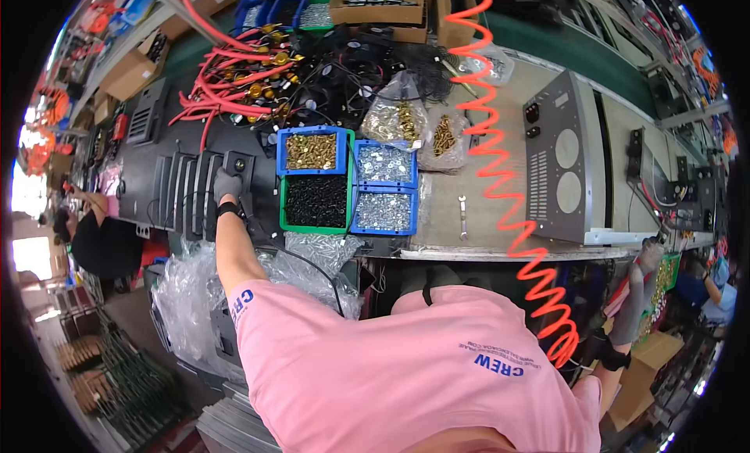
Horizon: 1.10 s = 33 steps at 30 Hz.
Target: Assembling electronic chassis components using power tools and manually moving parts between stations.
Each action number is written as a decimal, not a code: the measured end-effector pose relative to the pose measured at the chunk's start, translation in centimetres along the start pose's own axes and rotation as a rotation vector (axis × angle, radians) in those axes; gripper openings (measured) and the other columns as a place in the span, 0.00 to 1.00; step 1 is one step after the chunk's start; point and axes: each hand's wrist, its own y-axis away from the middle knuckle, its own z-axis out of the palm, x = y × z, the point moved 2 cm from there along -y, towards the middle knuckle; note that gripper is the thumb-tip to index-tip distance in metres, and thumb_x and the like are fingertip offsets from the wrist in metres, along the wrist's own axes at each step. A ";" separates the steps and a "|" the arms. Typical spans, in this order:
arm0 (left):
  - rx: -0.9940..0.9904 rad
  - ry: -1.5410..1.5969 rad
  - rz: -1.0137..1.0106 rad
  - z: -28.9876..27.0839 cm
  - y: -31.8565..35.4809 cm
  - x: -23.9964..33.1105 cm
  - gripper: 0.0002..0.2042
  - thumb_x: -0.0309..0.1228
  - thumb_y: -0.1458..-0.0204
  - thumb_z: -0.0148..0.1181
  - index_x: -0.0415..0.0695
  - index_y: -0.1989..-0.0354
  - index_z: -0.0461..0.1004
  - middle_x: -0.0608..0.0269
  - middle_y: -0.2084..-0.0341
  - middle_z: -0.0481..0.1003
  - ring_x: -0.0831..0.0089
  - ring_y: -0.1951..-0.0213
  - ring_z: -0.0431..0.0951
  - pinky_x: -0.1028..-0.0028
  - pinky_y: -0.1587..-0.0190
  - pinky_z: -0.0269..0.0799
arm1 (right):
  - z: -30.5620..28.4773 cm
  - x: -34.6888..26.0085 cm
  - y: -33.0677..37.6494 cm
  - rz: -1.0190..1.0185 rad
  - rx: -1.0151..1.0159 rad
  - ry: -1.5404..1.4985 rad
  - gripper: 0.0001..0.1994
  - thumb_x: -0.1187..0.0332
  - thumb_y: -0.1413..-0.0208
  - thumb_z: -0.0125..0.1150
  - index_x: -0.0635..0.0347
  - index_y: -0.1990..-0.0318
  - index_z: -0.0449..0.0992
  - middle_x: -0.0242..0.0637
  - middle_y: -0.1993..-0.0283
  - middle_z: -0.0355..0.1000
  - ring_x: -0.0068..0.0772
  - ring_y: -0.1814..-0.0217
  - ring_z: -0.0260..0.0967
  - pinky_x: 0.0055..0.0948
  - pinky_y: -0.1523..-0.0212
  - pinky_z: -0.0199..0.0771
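Note:
My left hand (226, 184), in a grey glove with a black wristband, reaches forward onto a row of black metal panels (181, 193) standing on edge on the bench. Its fingers curl over the top of the nearest panel, beside a small black square part (239, 165). My right hand (647, 256), also in a grey glove, is out at the far right by the bench's front edge, near the corner of a grey metal housing (564, 168). Whether the right hand holds anything is too small to tell.
Blue and green bins of brass, silver and black fasteners (344, 189) sit mid-bench, with bags of screws (400, 118) behind. Red cables (234, 85) lie at the back left. An orange coiled hose (500, 179) hangs across the bench beside a small wrench (462, 217). Plastic wrap (187, 297) lies below.

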 end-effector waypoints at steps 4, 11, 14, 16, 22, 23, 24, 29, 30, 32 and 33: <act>0.074 -0.183 -0.015 -2.6 3.4 3.4 0.26 0.40 0.57 0.57 0.54 0.46 0.61 0.56 0.53 0.70 0.60 0.50 0.70 0.55 0.50 0.61 | 2.5 0.0 0.4 -0.052 0.054 -0.027 0.20 0.68 0.51 0.52 0.63 0.50 0.59 0.33 0.75 0.64 0.22 0.78 0.62 0.19 0.78 0.63; 0.321 -0.121 0.159 -3.4 7.4 4.1 0.17 0.37 0.54 0.56 0.52 0.54 0.69 0.57 0.63 0.75 0.57 0.60 0.75 0.60 0.59 0.66 | 0.3 1.3 1.3 0.027 0.032 0.001 0.19 0.70 0.53 0.53 0.58 0.51 0.59 0.33 0.70 0.64 0.23 0.76 0.63 0.20 0.79 0.64; 0.504 0.069 0.415 -8.1 11.3 6.7 0.13 0.32 0.52 0.52 0.48 0.57 0.71 0.55 0.70 0.75 0.60 0.67 0.75 0.65 0.65 0.68 | -2.2 4.3 0.3 -0.005 0.063 -0.049 0.21 0.71 0.56 0.54 0.58 0.51 0.60 0.31 0.70 0.63 0.22 0.76 0.63 0.21 0.78 0.65; 0.586 0.391 0.680 -11.0 12.8 8.4 0.11 0.24 0.52 0.50 0.42 0.59 0.71 0.59 0.71 0.75 0.68 0.68 0.75 0.71 0.67 0.68 | -3.0 3.8 0.0 0.043 0.052 -0.117 0.20 0.71 0.58 0.55 0.59 0.53 0.62 0.30 0.70 0.62 0.21 0.77 0.63 0.20 0.78 0.64; 0.899 0.831 1.171 -18.3 17.9 19.3 0.15 0.12 0.57 0.54 0.38 0.58 0.68 0.63 0.67 0.72 0.74 0.65 0.72 0.78 0.64 0.67 | -9.3 6.3 0.5 -0.007 0.122 -0.154 0.21 0.73 0.59 0.56 0.60 0.54 0.62 0.32 0.73 0.64 0.21 0.81 0.64 0.21 0.81 0.65; 0.899 0.841 1.208 -19.5 19.2 21.8 0.15 0.12 0.57 0.54 0.38 0.58 0.68 0.63 0.67 0.72 0.74 0.65 0.72 0.78 0.64 0.67 | -10.6 7.1 0.8 -0.005 0.153 -0.173 0.21 0.73 0.59 0.56 0.60 0.54 0.62 0.32 0.73 0.64 0.21 0.81 0.64 0.21 0.81 0.65; 0.963 0.788 1.292 -20.4 21.5 24.4 0.14 0.14 0.54 0.52 0.38 0.57 0.68 0.62 0.65 0.72 0.73 0.63 0.72 0.76 0.61 0.68 | -11.9 8.0 1.1 0.027 0.152 -0.174 0.22 0.73 0.59 0.57 0.60 0.53 0.61 0.32 0.73 0.64 0.21 0.80 0.64 0.21 0.81 0.66; 1.013 0.581 1.723 -22.5 38.0 40.5 0.10 0.19 0.56 0.55 0.38 0.64 0.70 0.55 0.66 0.72 0.60 0.61 0.73 0.68 0.57 0.68 | -18.6 12.5 2.9 0.115 0.222 -0.179 0.26 0.72 0.60 0.60 0.60 0.49 0.60 0.32 0.71 0.64 0.21 0.80 0.64 0.22 0.82 0.66; 0.997 0.488 1.780 -21.8 41.3 43.3 0.10 0.18 0.57 0.54 0.39 0.64 0.70 0.54 0.66 0.72 0.58 0.61 0.72 0.66 0.57 0.67 | -20.0 13.4 3.3 0.145 0.239 -0.186 0.27 0.71 0.61 0.60 0.60 0.49 0.60 0.32 0.70 0.64 0.21 0.79 0.64 0.22 0.81 0.67; 0.933 0.368 1.946 -20.3 46.5 49.0 0.12 0.18 0.59 0.54 0.41 0.64 0.69 0.55 0.67 0.72 0.57 0.61 0.72 0.64 0.57 0.66 | -22.4 15.2 4.1 0.166 0.272 -0.194 0.28 0.71 0.61 0.61 0.60 0.49 0.60 0.32 0.70 0.63 0.21 0.80 0.64 0.21 0.81 0.66; 0.886 0.335 2.055 -19.0 48.6 51.7 0.12 0.19 0.60 0.55 0.42 0.64 0.69 0.56 0.68 0.72 0.56 0.62 0.71 0.63 0.57 0.66 | -23.6 16.0 4.5 0.194 0.275 -0.191 0.28 0.71 0.61 0.62 0.60 0.48 0.60 0.32 0.70 0.63 0.20 0.80 0.64 0.21 0.81 0.66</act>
